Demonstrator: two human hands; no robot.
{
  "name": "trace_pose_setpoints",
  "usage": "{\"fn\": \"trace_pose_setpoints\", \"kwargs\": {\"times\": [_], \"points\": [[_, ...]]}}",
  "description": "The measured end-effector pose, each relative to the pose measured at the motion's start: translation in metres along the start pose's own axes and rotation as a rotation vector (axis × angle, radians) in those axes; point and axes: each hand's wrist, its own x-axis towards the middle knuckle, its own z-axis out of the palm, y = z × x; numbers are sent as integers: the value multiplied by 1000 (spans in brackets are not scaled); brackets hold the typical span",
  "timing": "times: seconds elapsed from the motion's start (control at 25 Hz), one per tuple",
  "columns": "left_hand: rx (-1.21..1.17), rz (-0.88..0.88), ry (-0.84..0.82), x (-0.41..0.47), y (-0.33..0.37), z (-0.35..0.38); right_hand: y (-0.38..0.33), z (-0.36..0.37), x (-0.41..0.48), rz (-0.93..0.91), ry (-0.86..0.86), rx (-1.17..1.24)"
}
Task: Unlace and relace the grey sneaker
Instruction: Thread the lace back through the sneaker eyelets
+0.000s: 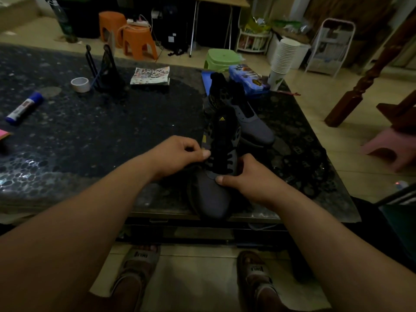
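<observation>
While right hand [245, 176] holds grey sneaker [212, 197], tongue logo [221, 118] yellow.

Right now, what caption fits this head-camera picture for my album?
Left hand pinches a black lace; right hand holds the grey sneaker on the table.

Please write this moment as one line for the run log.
left hand: pinches black lace | right hand: grips grey sneaker, thumb on top | grey sneaker: at table edge | second sneaker: behind it
</observation>
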Motion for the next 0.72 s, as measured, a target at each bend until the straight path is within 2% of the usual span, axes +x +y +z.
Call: {"fn": "trace_pose_setpoints", "kwargs": {"times": [0.04,0.12,0.24,0.36,0.48,0.56,0.72], "points": [[-80,3,-1,-2,1,1,1,0,0,-2,-2,27],[-124,18,159,2,-3,-2,3,0,1,9,-16,50],[277,156,502,12,-17,-15,4,-1,1,6,-32,24],[416,359,637,13,-26,-20,5,-1,0,5,-45,27],[484,402,751,10,-24,-21,9,1,3,13,-50,17],[508,377,784,11,-22,-24,10,2,3,10,-48,9],[570,196,591,15,-23,-21,17,-2,6,13,-72,47]]}}
